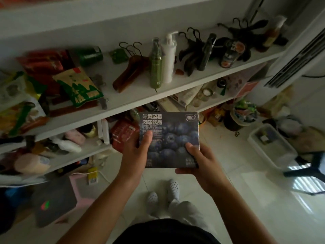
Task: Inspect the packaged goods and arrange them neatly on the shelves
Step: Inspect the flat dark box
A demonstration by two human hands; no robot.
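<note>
In the head view, a flat rectangular carton, the blueberry drink box (168, 136), sits at the centre of the frame, held in the air in front of the shelves with its printed face turned up toward the camera. The face is dark and matte-looking, covered with round blueberries and white Chinese lettering at the top. The left hand (133, 152) grips its lower left edge, thumb laid across the front and the fingers hidden behind. The right hand (202, 164) cups the lower right corner, thumb pressed on the front and fingers curled under the bottom edge. Across the upper half runs a white, smooth-faced upper shelf (193, 81). On it, just above the box, stand a tall white pump bottle (168, 57) and a slim green bottle (155, 67), touching side by side. Left of them lies a brown wooden hanger (130, 73), and right of them a tangle of black hangers (191, 50) with hooked tops. At upper left lie crinkled foil bags, among them a green and yellow snack bag (79, 85), and a green can (90, 54) on its side. A red box (123, 132) leans on the lower shelf, just left of the carton. Below is a glossy pale tiled floor (237, 199), the person's white perforated clogs (173, 188), and at right a clear plastic tub (270, 147).
</note>
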